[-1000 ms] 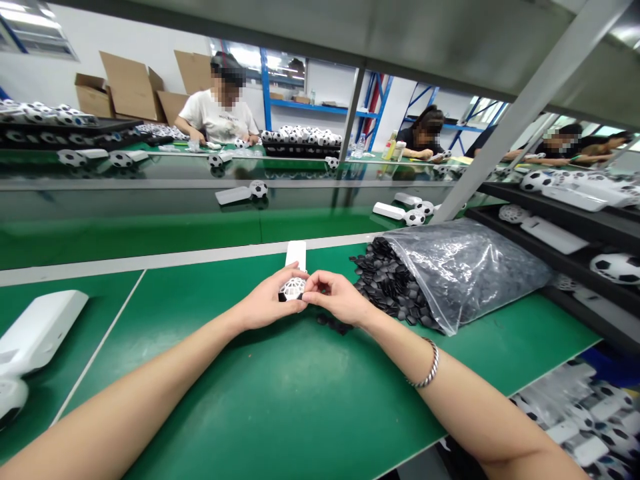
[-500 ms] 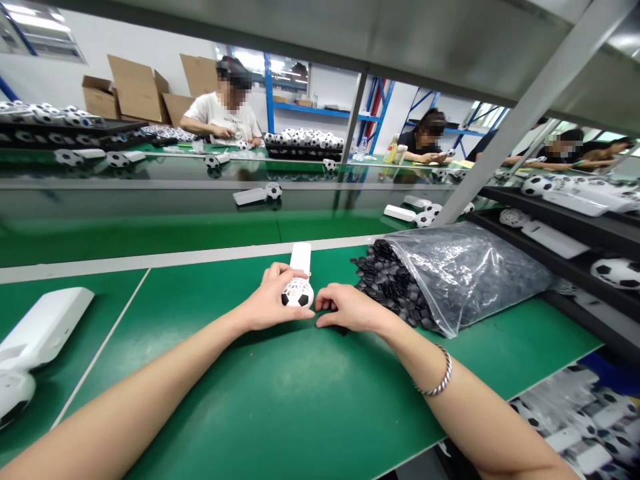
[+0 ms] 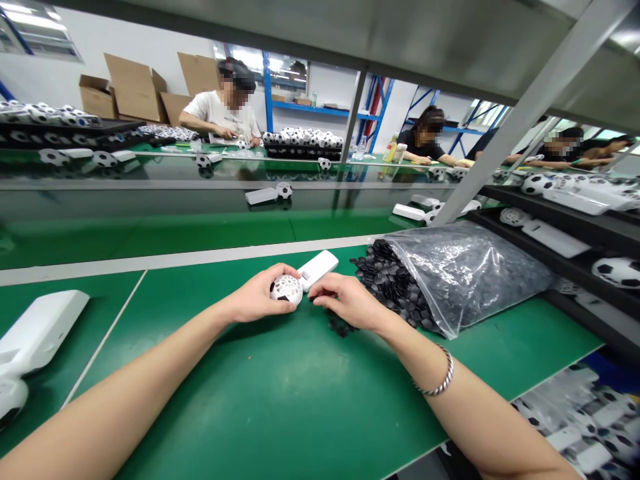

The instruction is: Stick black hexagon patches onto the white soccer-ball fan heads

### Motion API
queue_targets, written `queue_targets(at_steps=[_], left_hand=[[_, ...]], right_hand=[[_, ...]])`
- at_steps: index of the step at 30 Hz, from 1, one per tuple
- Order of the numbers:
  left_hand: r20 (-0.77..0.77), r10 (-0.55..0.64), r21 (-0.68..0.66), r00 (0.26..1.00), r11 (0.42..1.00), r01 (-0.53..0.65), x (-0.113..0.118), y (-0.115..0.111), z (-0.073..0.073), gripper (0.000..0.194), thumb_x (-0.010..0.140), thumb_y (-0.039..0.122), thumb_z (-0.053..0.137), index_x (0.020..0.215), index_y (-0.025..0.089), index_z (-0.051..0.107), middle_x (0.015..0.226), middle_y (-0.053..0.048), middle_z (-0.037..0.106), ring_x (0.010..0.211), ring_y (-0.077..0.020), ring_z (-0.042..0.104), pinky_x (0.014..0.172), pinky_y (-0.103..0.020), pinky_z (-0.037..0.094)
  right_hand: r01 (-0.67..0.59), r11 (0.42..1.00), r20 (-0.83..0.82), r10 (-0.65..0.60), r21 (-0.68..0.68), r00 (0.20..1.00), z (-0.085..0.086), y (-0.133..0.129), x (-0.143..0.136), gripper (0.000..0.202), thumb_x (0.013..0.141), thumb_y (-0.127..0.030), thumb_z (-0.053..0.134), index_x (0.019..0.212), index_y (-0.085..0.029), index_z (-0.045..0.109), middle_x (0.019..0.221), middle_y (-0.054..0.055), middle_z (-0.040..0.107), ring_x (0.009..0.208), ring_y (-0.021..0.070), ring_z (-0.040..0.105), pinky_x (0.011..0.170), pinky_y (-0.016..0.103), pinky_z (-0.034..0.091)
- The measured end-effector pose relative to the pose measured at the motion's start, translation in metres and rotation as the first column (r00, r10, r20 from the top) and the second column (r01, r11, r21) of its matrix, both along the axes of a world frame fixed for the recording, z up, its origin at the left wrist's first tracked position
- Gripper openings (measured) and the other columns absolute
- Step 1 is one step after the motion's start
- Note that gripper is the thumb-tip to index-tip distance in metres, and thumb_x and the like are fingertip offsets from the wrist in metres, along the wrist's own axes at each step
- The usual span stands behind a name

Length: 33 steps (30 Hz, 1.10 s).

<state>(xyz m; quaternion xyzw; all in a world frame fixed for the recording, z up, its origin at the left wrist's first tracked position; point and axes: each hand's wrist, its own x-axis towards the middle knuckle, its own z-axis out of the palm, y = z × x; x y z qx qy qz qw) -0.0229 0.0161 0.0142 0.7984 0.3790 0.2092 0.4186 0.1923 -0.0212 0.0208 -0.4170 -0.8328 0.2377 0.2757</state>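
My left hand point(image 3: 263, 293) is closed around the round, grille-covered head of a white handheld fan point(image 3: 319, 268) patterned like a soccer ball. Its flat white handle points away to the upper right, over the green tabletop. Just right of the ball head is my right hand point(image 3: 345, 300), thumb and fingers pinched together. A small dark bit shows at its fingertips, seemingly a black piece, partly hidden by the fingers. Several loose black pieces point(image 3: 341, 327) lie under and beside this hand. A heap of black pieces point(image 3: 393, 287) spills from a clear plastic bag point(image 3: 480, 267) to the right.
Another white fan point(image 3: 45, 327) lies at the left. Black trays point(image 3: 550, 230) of fans stand at the right, beside a slanting metal post point(image 3: 520, 113). Beyond the bench, a green conveyor point(image 3: 150, 230) carries several fans; co-workers point(image 3: 223, 117) sit across it.
My left hand has turned the fan, so its handle now slants right and its grille faces up more. My right hand stays close by, its fingertips pinched closer together. Fans on the conveyor have shifted.
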Motion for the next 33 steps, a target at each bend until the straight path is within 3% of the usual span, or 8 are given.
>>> queue_targets(at_steps=[4,7,10,16,20,25,29,33], left_hand=[[0.012,-0.148,-0.041,0.989,0.988,0.148,-0.004,0.001,0.001,0.051,0.066,0.024,0.062,0.113,0.022,0.044,0.107,-0.003,0.051,0.092,-0.0186,0.052,0.078,-0.029,0.043],[-0.057,-0.149,0.034,0.987,0.988,0.151,-0.005,0.001,0.003,0.052,0.064,0.021,0.061,0.113,0.024,0.045,0.126,-0.004,0.038,0.112,-0.0225,0.043,0.094,-0.033,0.037],[-0.115,-0.121,0.061,0.986,0.990,0.129,-0.005,0.000,0.006,0.051,0.064,0.019,0.058,0.113,0.025,0.046,0.132,-0.004,0.030,0.119,-0.0226,0.037,0.099,-0.033,0.033],[-0.166,-0.089,0.086,0.982,0.991,0.105,-0.001,-0.006,0.009,0.053,0.062,0.018,0.055,0.115,0.024,0.045,0.125,-0.004,0.039,0.114,-0.0226,0.042,0.096,-0.033,0.035],[-0.214,0.018,0.166,0.977,0.986,0.018,0.005,-0.013,0.008,0.050,0.060,0.018,0.052,0.110,0.022,0.047,0.112,-0.004,0.049,0.104,-0.0241,0.048,0.087,-0.034,0.041],[-0.214,0.051,0.177,0.976,0.984,-0.012,0.009,-0.016,0.009,0.048,0.062,0.028,0.059,0.108,0.022,0.048,0.108,-0.004,0.051,0.098,-0.0250,0.051,0.083,-0.035,0.042],[-0.203,0.070,0.164,0.977,0.986,-0.037,0.010,-0.016,0.010,0.048,0.063,0.036,0.063,0.107,0.022,0.049,0.106,-0.004,0.052,0.095,-0.0249,0.051,0.081,-0.035,0.042],[-0.177,0.101,0.181,0.979,0.981,-0.069,0.013,-0.018,0.010,0.042,0.067,0.041,0.061,0.102,0.021,0.051,0.100,-0.004,0.053,0.092,-0.0237,0.052,0.079,-0.034,0.042]], right_hand=[[-0.025,0.995,-0.053,0.030,0.099,0.998,-0.001,-0.002,-0.006,0.014,0.077,-0.009,0.057,0.088,-0.018,0.061,0.080,0.002,0.060,0.075,0.0122,0.055,0.072,0.024,0.043],[-0.055,0.987,-0.059,0.065,0.151,0.996,-0.003,-0.003,-0.007,0.014,0.079,-0.010,0.055,0.090,-0.018,0.060,0.081,0.002,0.060,0.079,0.0130,0.054,0.075,0.026,0.043],[-0.066,0.982,-0.016,0.070,0.177,0.997,-0.006,-0.001,-0.006,0.024,0.083,-0.011,0.049,0.104,-0.019,0.058,0.087,0.005,0.056,0.083,0.0136,0.053,0.077,0.027,0.043],[-0.008,0.985,-0.032,0.013,0.171,0.999,-0.007,0.001,-0.004,0.016,0.083,-0.012,0.049,0.092,-0.020,0.061,0.085,0.003,0.061,0.082,0.0136,0.054,0.078,0.027,0.043],[-0.038,0.989,-0.072,0.049,0.143,0.996,-0.003,-0.002,-0.007,0.008,0.078,-0.015,0.058,0.083,-0.019,0.063,0.079,0.001,0.063,0.078,0.0137,0.055,0.075,0.027,0.043],[-0.051,0.998,-0.141,0.056,0.043,0.988,-0.007,-0.003,-0.011,0.009,0.078,-0.015,0.057,0.084,-0.017,0.063,0.078,0.002,0.065,0.072,0.0124,0.057,0.069,0.025,0.045],[-0.032,0.998,-0.170,0.040,0.053,0.985,-0.012,-0.002,-0.016,0.009,0.079,-0.014,0.056,0.081,-0.018,0.063,0.081,0.002,0.066,0.080,0.0136,0.058,0.077,0.027,0.044],[-0.013,0.999,-0.212,0.020,0.035,0.977,-0.015,0.001,-0.019,0.007,0.078,-0.014,0.057,0.079,-0.018,0.062,0.078,0.001,0.064,0.075,0.0125,0.057,0.072,0.025,0.044]])
